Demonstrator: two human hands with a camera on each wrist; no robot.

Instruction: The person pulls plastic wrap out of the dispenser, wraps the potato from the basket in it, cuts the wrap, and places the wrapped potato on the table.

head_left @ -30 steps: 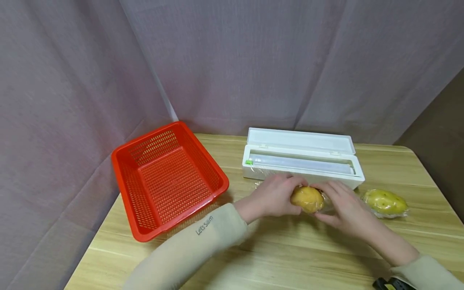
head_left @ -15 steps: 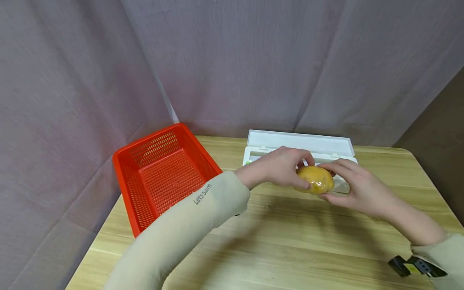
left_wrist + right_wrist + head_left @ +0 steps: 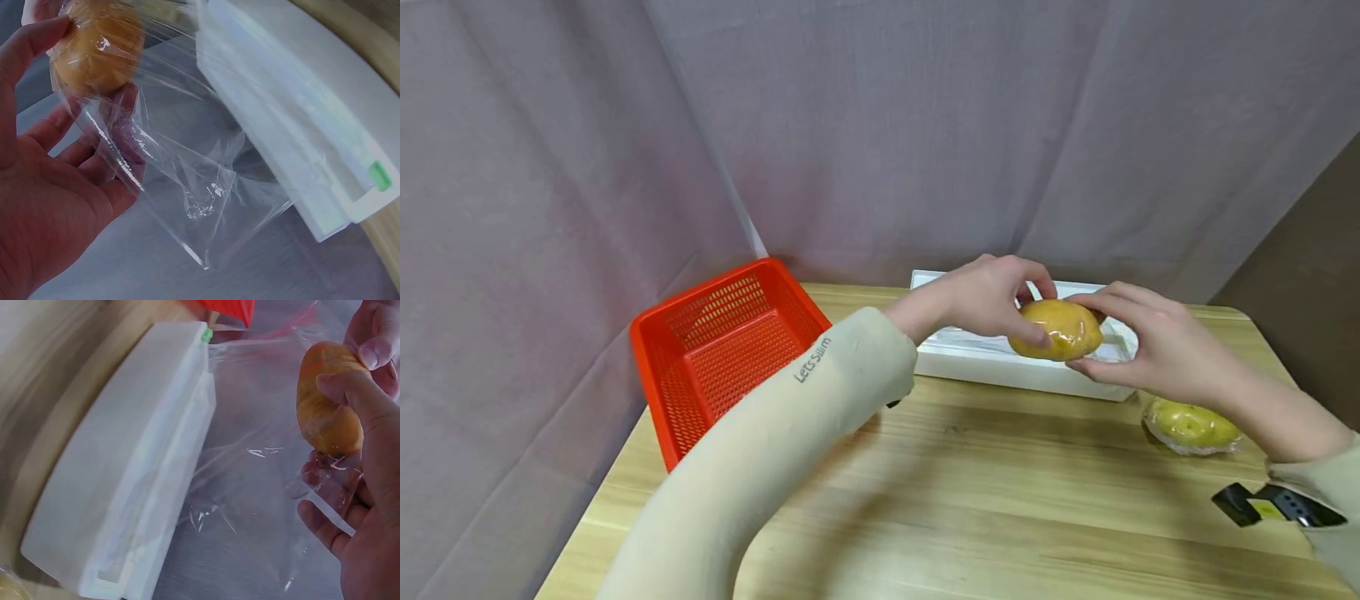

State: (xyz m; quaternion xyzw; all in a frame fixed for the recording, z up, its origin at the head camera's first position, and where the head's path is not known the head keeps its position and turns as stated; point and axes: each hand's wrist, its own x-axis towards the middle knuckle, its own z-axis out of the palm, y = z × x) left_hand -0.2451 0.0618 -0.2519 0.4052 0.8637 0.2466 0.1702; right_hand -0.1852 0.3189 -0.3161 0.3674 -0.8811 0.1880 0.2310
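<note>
A yellow-orange mango (image 3: 1063,329) is held up between both hands, above the front of the white cling film box (image 3: 1000,368). My left hand (image 3: 988,292) grips its left end with curled thumb and fingers. On its right end my right hand (image 3: 1157,342) holds on, thumb pressed to the skin. Clear cling film (image 3: 200,206) covers the mango, and in the left wrist view the sheet stretches from it to the box. The box's lid stands open at the back; a green slider (image 3: 379,175) sits at one end.
An open red plastic basket (image 3: 745,354) stands at the left of the wooden table (image 3: 970,517). A film-wrapped yellow-green fruit (image 3: 1195,427) lies on the right, close under my right forearm. A grey curtain (image 3: 880,150) hangs behind the table.
Both hands have lifted the mango up and away from the table, slightly to the right, so it now overlaps the box. The film sheet has been drawn along with it.
</note>
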